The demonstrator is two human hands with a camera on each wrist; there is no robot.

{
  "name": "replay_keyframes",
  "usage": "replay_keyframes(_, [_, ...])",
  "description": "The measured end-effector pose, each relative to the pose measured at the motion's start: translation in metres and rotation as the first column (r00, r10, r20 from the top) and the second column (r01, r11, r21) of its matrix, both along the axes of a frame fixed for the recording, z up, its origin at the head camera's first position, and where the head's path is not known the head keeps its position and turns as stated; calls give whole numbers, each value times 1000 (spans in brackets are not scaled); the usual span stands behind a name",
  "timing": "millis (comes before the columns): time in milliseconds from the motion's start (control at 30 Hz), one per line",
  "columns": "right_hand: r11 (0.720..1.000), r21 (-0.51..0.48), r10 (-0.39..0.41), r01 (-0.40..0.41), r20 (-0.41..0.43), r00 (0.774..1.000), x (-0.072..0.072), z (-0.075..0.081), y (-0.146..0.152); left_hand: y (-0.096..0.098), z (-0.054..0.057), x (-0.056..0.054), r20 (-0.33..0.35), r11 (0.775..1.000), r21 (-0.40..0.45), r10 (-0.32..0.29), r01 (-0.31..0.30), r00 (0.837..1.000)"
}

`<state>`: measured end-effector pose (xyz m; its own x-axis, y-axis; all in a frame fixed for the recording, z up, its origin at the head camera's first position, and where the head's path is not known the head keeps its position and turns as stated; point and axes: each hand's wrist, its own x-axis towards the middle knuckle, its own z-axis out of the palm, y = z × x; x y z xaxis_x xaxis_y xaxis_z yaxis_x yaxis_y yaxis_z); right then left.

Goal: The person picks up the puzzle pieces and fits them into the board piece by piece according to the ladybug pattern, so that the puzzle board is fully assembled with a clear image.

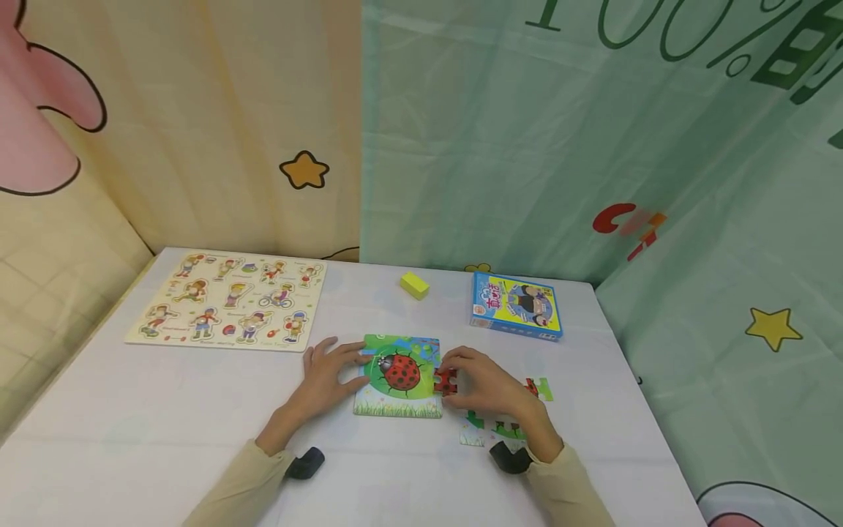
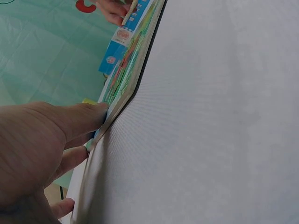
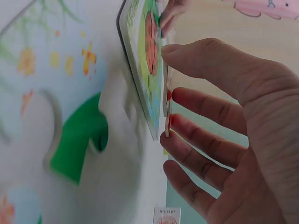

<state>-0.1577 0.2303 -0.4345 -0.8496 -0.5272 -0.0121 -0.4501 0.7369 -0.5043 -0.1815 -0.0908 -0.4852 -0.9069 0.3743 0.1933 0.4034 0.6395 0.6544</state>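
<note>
A square ladybug puzzle board (image 1: 398, 407) lies on the white table. My left hand (image 1: 323, 379) rests at its left side, fingers extended and fingertips touching the edge; the left wrist view shows the thumb (image 2: 84, 119) on the board's rim. At the right edge, my right hand (image 1: 490, 384) pinches a red, black-spotted jigsaw piece (image 1: 446, 382) between thumb and fingers. In the right wrist view this thin piece (image 3: 167, 100) is seen edge-on, raised beside the board (image 3: 135, 74). Several loose jigsaw pieces (image 1: 508, 430) lie under and near the right forearm, partly hidden.
A wooden board with sports figures (image 1: 217, 340) lies at the back left. A yellow block (image 1: 414, 285) sits at the back middle, and a blue game box (image 1: 516, 306) at the back right. Another loose piece (image 1: 544, 389) lies right of the right wrist. Printed curtains (image 1: 461, 183) stand behind.
</note>
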Motion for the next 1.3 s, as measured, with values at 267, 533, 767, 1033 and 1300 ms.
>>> replay_keyframes(267, [997, 18, 70, -70, -21, 997, -11, -3, -22, 0, 0, 0, -3, 1000, 11, -4, 4, 1000])
replay_keyframes(533, [994, 49, 95, -93, -40, 995, -20, -5, -46, 0, -1, 0, -7, 1000, 20, -8, 8, 1000])
replay_keyframes(767, [993, 59, 104, -100, -54, 993, -21, -5, -59, 0, 0, 0, -7, 1000, 8, -4, 4, 1000])
replay_keyframes(1033, [992, 100, 78, -73, -46, 996, -19, -8, -64, 0, 1, 1, -24, 998, -56, -11, 9, 1000])
replay_keyframes(1300, [989, 134, 73, -65, -55, 996, -19, -8, -67, 0, 2, -4, -174, 989, -136, -81, 58, 981])
